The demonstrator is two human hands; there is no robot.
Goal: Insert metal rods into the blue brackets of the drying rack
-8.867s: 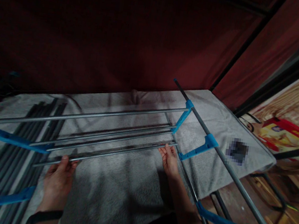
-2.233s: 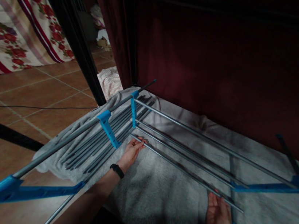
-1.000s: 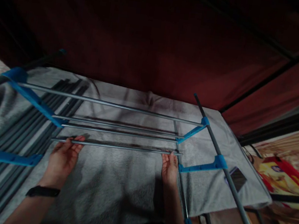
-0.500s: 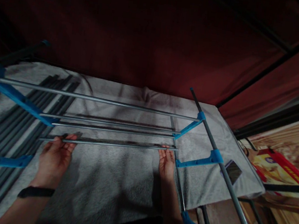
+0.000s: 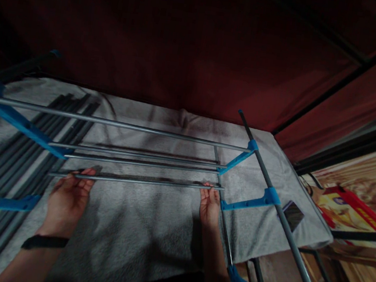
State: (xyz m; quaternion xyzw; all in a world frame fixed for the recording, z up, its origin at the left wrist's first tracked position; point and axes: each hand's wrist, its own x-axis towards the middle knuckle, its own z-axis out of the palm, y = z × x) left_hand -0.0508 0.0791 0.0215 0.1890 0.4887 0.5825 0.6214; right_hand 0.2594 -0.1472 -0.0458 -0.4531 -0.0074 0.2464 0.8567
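Pinches the near grey rod [image 5: 141, 181] toward both ends with left hand [image 5: 69, 195] and right hand [image 5: 210, 208], probably to keep it level

The head camera looks forward and down, from close above both hands [image 5: 68, 197].

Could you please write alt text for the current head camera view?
A person's left hand and right hand hold a thin metal rod between the blue brackets of a tubular frame. Grey tubes lie on the grey blanket at left; a phone lies at right.
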